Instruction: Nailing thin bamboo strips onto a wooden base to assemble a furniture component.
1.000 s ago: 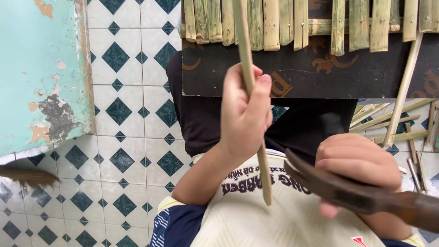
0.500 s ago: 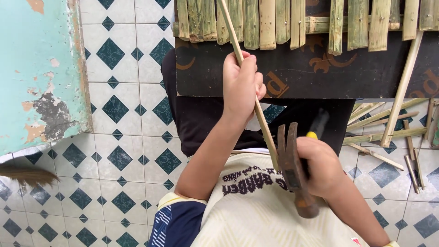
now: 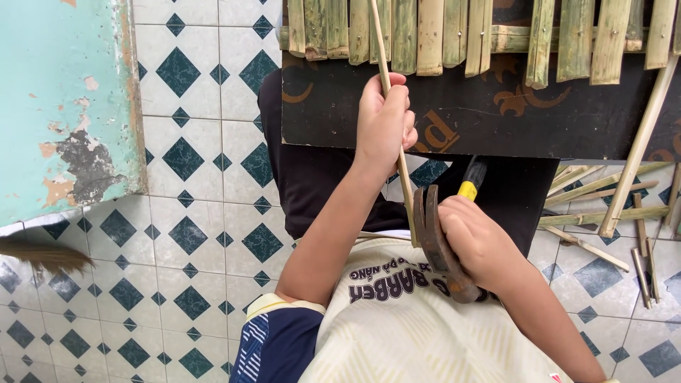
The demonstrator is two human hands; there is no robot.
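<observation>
Bamboo strip [image 3: 386, 78] over diamond-tiled floor [image 3: 191, 184]

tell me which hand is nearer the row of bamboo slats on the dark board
Left. The left hand, gripping a thin bamboo strip, sits just below the bamboo slats; the right hand holds the hammer lower down.

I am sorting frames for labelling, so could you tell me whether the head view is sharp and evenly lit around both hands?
Head view: even, soft light with no glare; the left hand gripping the bamboo stick is crisp; the right hand and hammer show no motion smear; only faint shadows on the dark board; the floor tiles stay sharp.
</observation>
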